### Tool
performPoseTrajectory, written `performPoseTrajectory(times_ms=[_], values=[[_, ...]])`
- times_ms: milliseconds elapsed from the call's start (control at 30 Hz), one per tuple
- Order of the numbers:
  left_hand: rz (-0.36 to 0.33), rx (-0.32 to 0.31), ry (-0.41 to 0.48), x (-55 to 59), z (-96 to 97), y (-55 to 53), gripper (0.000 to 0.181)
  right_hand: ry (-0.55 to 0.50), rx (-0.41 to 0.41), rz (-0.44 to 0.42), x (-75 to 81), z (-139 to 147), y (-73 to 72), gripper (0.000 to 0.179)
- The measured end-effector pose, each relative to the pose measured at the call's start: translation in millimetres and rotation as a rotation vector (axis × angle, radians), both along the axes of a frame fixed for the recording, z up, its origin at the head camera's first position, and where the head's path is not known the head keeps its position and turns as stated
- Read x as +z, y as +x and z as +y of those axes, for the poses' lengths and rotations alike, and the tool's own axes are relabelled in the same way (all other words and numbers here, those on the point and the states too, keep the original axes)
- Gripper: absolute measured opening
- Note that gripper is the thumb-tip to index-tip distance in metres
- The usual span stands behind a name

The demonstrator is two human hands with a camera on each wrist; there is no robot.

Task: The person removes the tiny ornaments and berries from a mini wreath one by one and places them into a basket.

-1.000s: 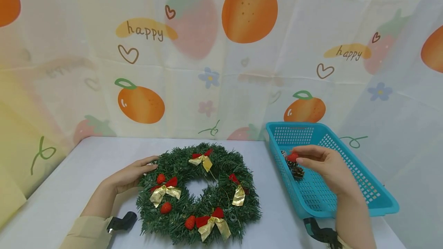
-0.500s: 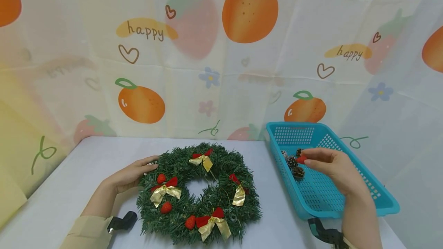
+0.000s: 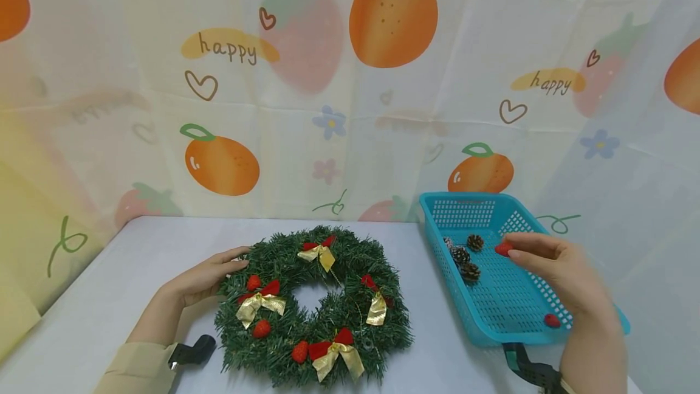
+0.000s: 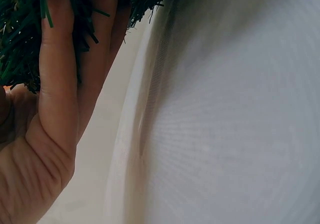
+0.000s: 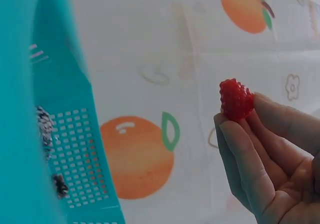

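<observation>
My right hand (image 3: 569,272) pinches a bumpy red raspberry (image 5: 236,100) between thumb and fingertips, raised over the blue plastic basket (image 3: 481,336). On the table, a green tinsel wreath (image 3: 377,254) lies at my left hand (image 3: 205,275). That hand holds the wreath's left edge; in the left wrist view the greenery hides its fingertips. Red-and-gold bows sit around the wreath, among them a front bow (image 3: 341,357) and a left bow (image 3: 261,306). Three red berries dot its left and front side, one of them a berry (image 3: 300,352) beside the front bow.
Several pine cones (image 3: 461,254) lie along the basket's left side, and another red raspberry (image 3: 552,320) is near its front right corner. White cloth covers the table (image 3: 415,297). A fruit-printed curtain (image 3: 350,102) hangs directly behind it.
My right hand has moved right across the basket with the raspberry, uncovering more pine cones and the raspberry in the front corner. The left hand and wreath have stayed put.
</observation>
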State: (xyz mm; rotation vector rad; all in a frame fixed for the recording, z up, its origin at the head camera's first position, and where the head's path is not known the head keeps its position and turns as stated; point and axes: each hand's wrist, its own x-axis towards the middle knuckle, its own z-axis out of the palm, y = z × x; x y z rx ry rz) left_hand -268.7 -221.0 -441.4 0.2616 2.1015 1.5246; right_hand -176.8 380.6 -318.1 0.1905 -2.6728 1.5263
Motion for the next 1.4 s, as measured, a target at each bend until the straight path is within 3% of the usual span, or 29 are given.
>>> performPoseTrajectory(times_ms=[167, 400, 600, 733, 1067, 1400], values=[[0.002, 0.003, -0.002, -0.3, 0.5, 0.2, 0.072, -0.122, -0.024, -0.012, -1.0, 17.7, 6.3, 0.032], [0.002, 0.001, -0.002, 1.4, 1.4, 0.7, 0.073, -0.342, -0.142, -0.026, -2.0, 37.4, 12.7, 0.032], [0.004, 0.003, -0.006, 1.5, 1.3, 1.0, 0.072, -0.477, -0.119, -0.003, -5.5, 42.7, 10.3, 0.030], [0.005, 0.002, -0.011, 1.7, 1.5, 1.0, 0.071, -0.478, -0.091, -0.021, -7.6, 44.2, 8.8, 0.029], [0.003, 0.006, -0.011, 0.4, 0.7, 0.7, 0.072, -0.442, -0.134, -0.052, -9.7, 42.9, 6.0, 0.029], [0.001, 0.002, -0.008, -0.8, 0.0, -0.5, 0.072, -0.480, -0.127, -0.063, -5.3, 37.2, 7.5, 0.030]])
